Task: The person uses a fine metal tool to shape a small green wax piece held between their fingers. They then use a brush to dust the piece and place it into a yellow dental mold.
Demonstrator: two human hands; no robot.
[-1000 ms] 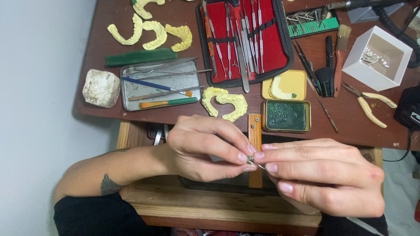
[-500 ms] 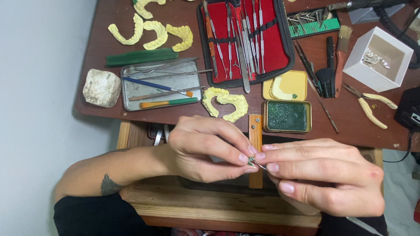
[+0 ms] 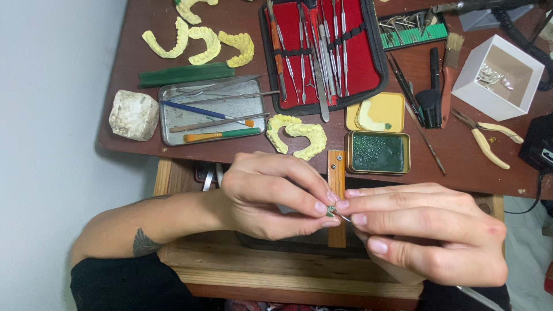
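Low in the middle of the frame, the left hand [image 3: 271, 196] pinches a tiny green piece [image 3: 330, 211]. The right hand [image 3: 426, 230] pinches a thin metal tool [image 3: 343, 216], its tip pointing left, touching the piece.

Soft even daylight, faint shadows, sharp focus, no glare

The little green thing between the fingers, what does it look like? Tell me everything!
The little green thing is a tiny dark green lump, mostly hidden. The left hand pinches it between thumb and fingertips. A thin silvery metal tip, held by the right hand, touches its side. It is held up in the air in front of the wooden bench peg, below the table edge. Its exact shape is too small to tell.
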